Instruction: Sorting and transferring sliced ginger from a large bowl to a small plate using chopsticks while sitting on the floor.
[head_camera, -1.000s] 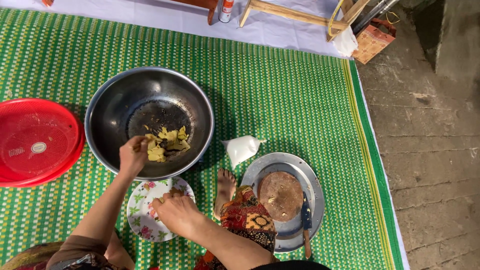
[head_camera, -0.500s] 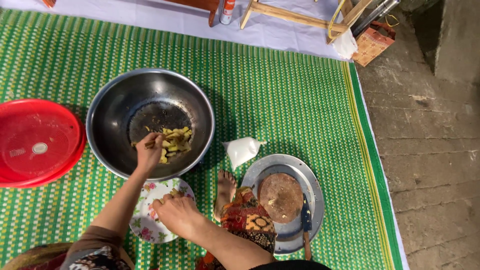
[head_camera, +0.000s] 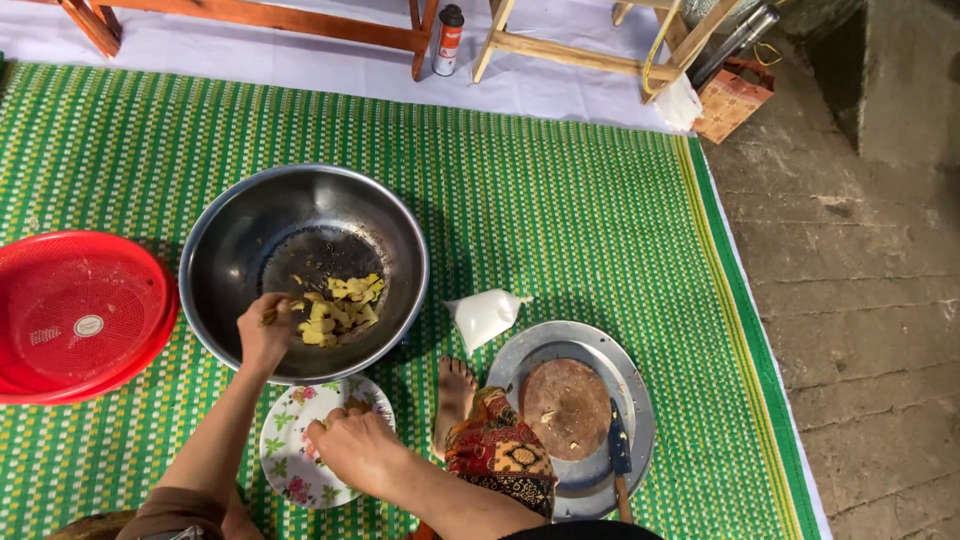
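A large steel bowl (head_camera: 225, 250) stands on the green woven mat and holds a pile of yellow cut pieces (head_camera: 340, 305). My left hand (head_camera: 265, 335) is inside the bowl at its near wall, just left of the pile, fingers curled around a small yellow piece. My right hand (head_camera: 350, 445) rests on the near-right rim of a white floral plate (head_camera: 285, 460), fingers gripping its edge. The plate lies on the mat just in front of the bowl.
A red basket (head_camera: 80, 315) sits left of the bowl. A white bag (head_camera: 482, 315) lies by my bare foot (head_camera: 455, 395). At the right, a metal tray (head_camera: 620, 370) carries a round wooden board (head_camera: 565, 408) and a knife (head_camera: 620, 455). Wooden furniture legs (head_camera: 500, 40) and a can (head_camera: 450, 40) stand at the back.
My left hand has drawn back from the middle of the pile towards the bowl's near-left wall. The yellow pieces lie more spread out. My right hand stays on the plate.
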